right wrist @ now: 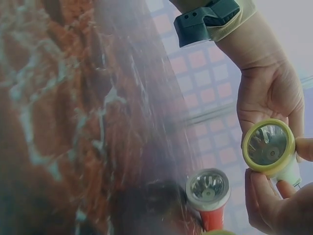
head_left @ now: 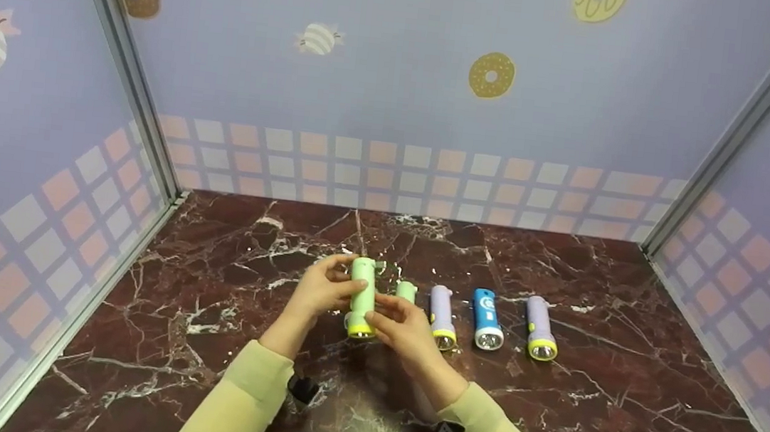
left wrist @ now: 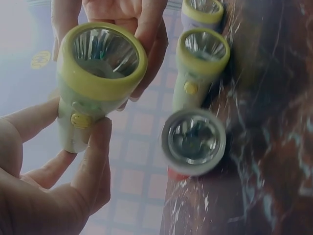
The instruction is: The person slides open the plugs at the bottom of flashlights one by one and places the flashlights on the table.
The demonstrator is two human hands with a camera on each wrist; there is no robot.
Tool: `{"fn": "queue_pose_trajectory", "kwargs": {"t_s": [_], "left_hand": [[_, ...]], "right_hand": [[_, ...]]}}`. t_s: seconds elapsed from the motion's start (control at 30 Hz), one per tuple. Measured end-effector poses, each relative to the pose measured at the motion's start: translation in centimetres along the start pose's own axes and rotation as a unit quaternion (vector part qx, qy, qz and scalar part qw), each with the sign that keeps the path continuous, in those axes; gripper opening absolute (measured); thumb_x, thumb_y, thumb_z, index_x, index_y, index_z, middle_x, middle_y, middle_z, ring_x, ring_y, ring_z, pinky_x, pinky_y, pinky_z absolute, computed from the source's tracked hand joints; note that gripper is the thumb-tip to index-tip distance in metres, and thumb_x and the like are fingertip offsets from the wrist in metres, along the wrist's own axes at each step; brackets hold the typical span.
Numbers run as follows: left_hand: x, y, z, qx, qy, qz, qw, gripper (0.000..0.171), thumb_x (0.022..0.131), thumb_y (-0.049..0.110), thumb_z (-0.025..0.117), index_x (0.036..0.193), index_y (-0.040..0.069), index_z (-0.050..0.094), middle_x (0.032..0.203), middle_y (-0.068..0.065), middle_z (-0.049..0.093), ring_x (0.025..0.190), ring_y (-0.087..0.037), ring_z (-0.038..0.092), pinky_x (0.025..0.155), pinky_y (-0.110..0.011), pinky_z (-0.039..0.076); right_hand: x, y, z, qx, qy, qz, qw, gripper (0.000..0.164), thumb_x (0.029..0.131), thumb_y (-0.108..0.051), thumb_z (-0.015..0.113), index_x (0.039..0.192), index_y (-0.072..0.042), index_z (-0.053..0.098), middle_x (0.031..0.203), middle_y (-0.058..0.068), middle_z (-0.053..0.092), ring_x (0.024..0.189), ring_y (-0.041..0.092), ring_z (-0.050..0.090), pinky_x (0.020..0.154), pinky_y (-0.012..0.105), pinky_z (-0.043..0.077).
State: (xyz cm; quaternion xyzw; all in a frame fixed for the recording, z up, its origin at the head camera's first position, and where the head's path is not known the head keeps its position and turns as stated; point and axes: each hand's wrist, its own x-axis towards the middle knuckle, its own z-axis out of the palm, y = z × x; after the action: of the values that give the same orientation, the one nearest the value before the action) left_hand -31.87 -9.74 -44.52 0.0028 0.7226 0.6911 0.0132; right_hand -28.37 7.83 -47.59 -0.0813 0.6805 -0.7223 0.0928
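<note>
A pale green flashlight (head_left: pixel 363 292) with a yellow rim is held between both hands, its lens end toward the person. My left hand (head_left: pixel 327 285) grips the upper body, fingers behind and thumb across the front. With thumb and fingers, my right hand (head_left: pixel 409 329) pinches it near the head. The yellow switch (left wrist: pixel 81 120) shows in the left wrist view, facing that camera. Behind the right hand lies another green flashlight (head_left: pixel 406 290), partly covered. A red flashlight (right wrist: pixel 212 218) with a grey-white rim lies close by, hidden in the head view.
To the right on the dark red marble table (head_left: pixel 622 413) lie a lilac flashlight (head_left: pixel 442 308), a blue flashlight (head_left: pixel 485 314) and another lilac flashlight (head_left: pixel 537 319), lenses toward the person. A patterned back wall (head_left: pixel 397 103) and side walls enclose the table.
</note>
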Motion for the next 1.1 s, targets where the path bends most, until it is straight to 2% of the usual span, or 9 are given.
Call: {"fn": "queue_pose_trajectory", "kwargs": {"t_s": [0.27,0.5,0.77,1.0,1.1], "left_hand": [[0.4,0.4,-1.9,-0.007,-0.001,-0.030,0.9995,0.058,0.089,0.000,0.075,0.143,0.000,0.054,0.116,-0.028,0.065,0.080,-0.022,0.069,0.075,-0.039,0.065],[0.9,0.3,-3.3,0.002,0.002,-0.045,0.9990,0.059,0.089,0.003,0.075,0.144,0.000,0.054,0.109,-0.021,0.067,0.074,-0.017,0.070,0.072,-0.037,0.065],[1.5,0.3,-4.8,0.008,0.014,-0.061,0.9980,0.063,0.090,0.004,0.075,0.148,0.001,0.050,0.120,-0.028,0.066,0.077,-0.017,0.071,0.081,-0.041,0.065],[1.9,0.0,-6.0,0.017,0.026,-0.078,0.9965,0.064,0.091,0.005,0.074,0.150,0.003,0.049,0.125,-0.028,0.064,0.080,-0.017,0.072,0.084,-0.039,0.064],[2.0,-0.2,-6.4,0.029,0.029,-0.082,0.9958,0.065,0.092,0.007,0.074,0.151,0.003,0.048,0.123,-0.026,0.065,0.083,-0.018,0.071,0.087,-0.041,0.063]], "right_hand": [[1.1,-0.2,1.7,0.005,0.003,0.005,1.000,0.052,0.094,-0.008,0.067,0.138,0.014,0.051,0.128,0.030,0.065,0.095,0.013,0.067,0.086,0.028,0.061],[2.1,-0.2,3.1,0.004,0.001,0.010,1.000,0.048,0.095,-0.006,0.067,0.137,0.014,0.053,0.128,0.031,0.065,0.093,0.013,0.068,0.086,0.029,0.061],[3.1,-0.7,4.7,-0.036,0.010,0.009,0.999,0.048,0.094,-0.010,0.068,0.136,0.011,0.056,0.125,0.028,0.068,0.087,0.012,0.066,0.071,0.021,0.057],[3.9,-0.7,6.2,-0.062,0.018,0.015,0.998,0.047,0.094,-0.011,0.070,0.135,0.009,0.058,0.126,0.026,0.069,0.100,0.020,0.070,0.086,0.033,0.062],[4.3,-0.5,6.7,-0.080,0.020,0.010,0.997,0.045,0.094,-0.010,0.069,0.133,0.009,0.060,0.123,0.025,0.070,0.100,0.021,0.069,0.085,0.033,0.061]]}}
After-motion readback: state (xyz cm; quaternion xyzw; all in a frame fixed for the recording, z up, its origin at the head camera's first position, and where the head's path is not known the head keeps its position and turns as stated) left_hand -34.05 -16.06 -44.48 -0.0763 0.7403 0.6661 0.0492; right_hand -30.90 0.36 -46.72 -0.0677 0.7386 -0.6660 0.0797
